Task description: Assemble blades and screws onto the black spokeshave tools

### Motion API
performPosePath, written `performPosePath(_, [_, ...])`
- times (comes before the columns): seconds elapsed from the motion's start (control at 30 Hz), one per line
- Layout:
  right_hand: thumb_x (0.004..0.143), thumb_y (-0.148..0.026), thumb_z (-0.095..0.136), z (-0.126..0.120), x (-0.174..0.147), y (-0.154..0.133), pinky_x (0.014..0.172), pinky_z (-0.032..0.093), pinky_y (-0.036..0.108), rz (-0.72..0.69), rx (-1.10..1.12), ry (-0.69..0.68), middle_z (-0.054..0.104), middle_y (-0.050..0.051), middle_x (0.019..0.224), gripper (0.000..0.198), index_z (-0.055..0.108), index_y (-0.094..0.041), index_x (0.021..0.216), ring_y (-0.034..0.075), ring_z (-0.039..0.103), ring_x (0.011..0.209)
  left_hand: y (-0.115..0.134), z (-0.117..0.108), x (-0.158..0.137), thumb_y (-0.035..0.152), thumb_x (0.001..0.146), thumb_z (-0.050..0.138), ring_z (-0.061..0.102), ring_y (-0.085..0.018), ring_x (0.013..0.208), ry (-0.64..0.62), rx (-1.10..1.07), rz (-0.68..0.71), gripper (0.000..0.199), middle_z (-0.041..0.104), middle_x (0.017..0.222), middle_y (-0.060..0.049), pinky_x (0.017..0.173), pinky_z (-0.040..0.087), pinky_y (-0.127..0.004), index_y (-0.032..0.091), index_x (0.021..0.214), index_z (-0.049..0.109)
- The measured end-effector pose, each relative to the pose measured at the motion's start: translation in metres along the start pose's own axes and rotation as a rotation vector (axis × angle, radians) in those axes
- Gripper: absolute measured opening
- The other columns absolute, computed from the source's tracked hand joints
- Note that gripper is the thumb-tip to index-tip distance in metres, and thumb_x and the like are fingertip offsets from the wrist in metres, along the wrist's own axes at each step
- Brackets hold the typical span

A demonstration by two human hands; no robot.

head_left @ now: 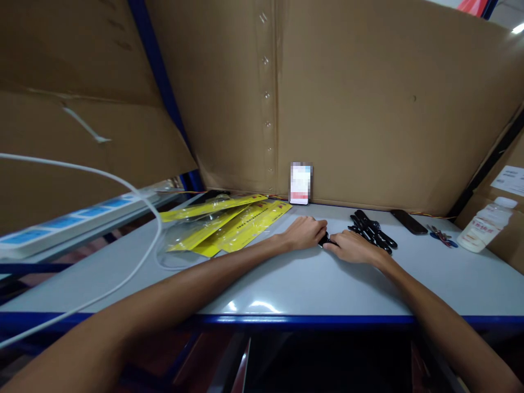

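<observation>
Over the middle of the grey tabletop, my left hand [305, 233] and my right hand [351, 245] meet with fingers curled. Both grip a small shiny black object [324, 240]; most of it is hidden by the fingers, and its kind cannot be made out. Just beyond my right hand lies a pile of glossy black long-handled pieces [371, 229]. To the left of my left hand, several clear plastic packets with yellow cards [245, 226] lie fanned over one another.
A lit phone [300, 184] leans against the cardboard wall [229, 98]. At the right are a dark phone-like slab [409, 222], small scissors-like items [442, 236] and a white bottle [487, 225]. A power strip [73, 222] and a looping white cable [158, 224] occupy the left.
</observation>
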State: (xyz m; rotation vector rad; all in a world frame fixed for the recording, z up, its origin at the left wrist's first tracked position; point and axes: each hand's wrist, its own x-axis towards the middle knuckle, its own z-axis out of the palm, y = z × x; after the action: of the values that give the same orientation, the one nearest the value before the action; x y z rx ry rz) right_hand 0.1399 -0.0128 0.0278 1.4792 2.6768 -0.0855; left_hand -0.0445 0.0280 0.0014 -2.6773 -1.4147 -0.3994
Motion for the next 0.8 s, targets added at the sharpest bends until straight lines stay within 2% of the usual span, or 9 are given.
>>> performPosePath(0.1, [0.105, -0.043, 0.036, 0.000, 0.000, -0.001, 0.073, 0.042, 0.035, 0.009, -0.013, 0.003, 0.074, 0.019, 0.105, 0.048, 0.073, -0.012, 0.107, 0.029, 0.068, 0.093, 0.006, -0.003, -0.001, 0.029, 0.099, 0.039, 0.068, -0.029, 0.074, -0.015, 0.013, -0.055, 0.035, 0.073, 0.082, -0.015, 0.064, 0.037, -0.033, 0.018, 0.092, 0.071])
performPosePath(0.23, [0.104, -0.044, 0.038, -0.001, -0.001, 0.000, 0.074, 0.042, 0.035, -0.010, -0.019, 0.004, 0.074, 0.018, 0.103, 0.046, 0.073, -0.013, 0.106, 0.029, 0.068, 0.092, 0.010, -0.005, -0.003, 0.031, 0.098, 0.043, 0.069, -0.029, 0.077, -0.021, 0.013, -0.059, 0.032, 0.073, 0.084, -0.016, 0.067, 0.040, -0.034, 0.017, 0.095, 0.071])
performPosePath(0.37, [0.104, -0.047, 0.038, 0.001, -0.001, 0.003, 0.075, 0.042, 0.035, -0.019, 0.003, -0.003, 0.073, 0.018, 0.102, 0.048, 0.072, -0.014, 0.106, 0.029, 0.067, 0.092, 0.005, -0.003, -0.003, 0.025, 0.095, 0.043, 0.068, -0.027, 0.071, -0.030, -0.017, -0.095, 0.030, 0.073, 0.079, -0.013, 0.060, 0.036, -0.031, 0.018, 0.079, 0.068])
performPosePath(0.43, [0.104, -0.047, 0.037, 0.001, -0.001, 0.003, 0.075, 0.042, 0.036, -0.018, 0.007, 0.003, 0.073, 0.018, 0.102, 0.048, 0.072, -0.015, 0.106, 0.029, 0.067, 0.092, 0.001, -0.002, -0.005, 0.024, 0.095, 0.044, 0.067, -0.025, 0.069, -0.033, -0.028, -0.079, 0.028, 0.073, 0.078, -0.011, 0.059, 0.035, -0.030, 0.019, 0.078, 0.066])
performPosePath(0.53, [0.104, -0.046, 0.038, -0.001, -0.002, 0.001, 0.074, 0.042, 0.036, -0.017, 0.001, -0.003, 0.073, 0.018, 0.101, 0.047, 0.072, -0.014, 0.104, 0.029, 0.067, 0.090, -0.004, -0.004, -0.010, 0.027, 0.098, 0.044, 0.066, -0.023, 0.066, -0.030, -0.007, 0.052, 0.025, 0.072, 0.078, -0.010, 0.062, 0.036, -0.030, 0.019, 0.086, 0.064])
performPosePath(0.67, [0.104, -0.046, 0.038, -0.006, -0.004, -0.002, 0.074, 0.042, 0.036, -0.018, -0.004, -0.018, 0.073, 0.017, 0.099, 0.047, 0.073, -0.015, 0.103, 0.027, 0.066, 0.088, -0.008, -0.012, -0.016, 0.025, 0.101, 0.042, 0.064, -0.021, 0.060, -0.036, 0.170, 0.288, 0.025, 0.072, 0.077, -0.010, 0.060, 0.035, -0.030, 0.017, 0.090, 0.063])
performPosePath(0.8, [0.104, -0.045, 0.038, -0.006, -0.005, -0.002, 0.074, 0.042, 0.036, -0.017, -0.007, -0.022, 0.074, 0.017, 0.100, 0.047, 0.073, -0.014, 0.103, 0.027, 0.066, 0.088, -0.009, -0.016, -0.017, 0.027, 0.102, 0.040, 0.063, -0.022, 0.059, -0.058, 0.271, 0.341, 0.029, 0.072, 0.075, -0.011, 0.057, 0.032, -0.030, 0.016, 0.091, 0.064])
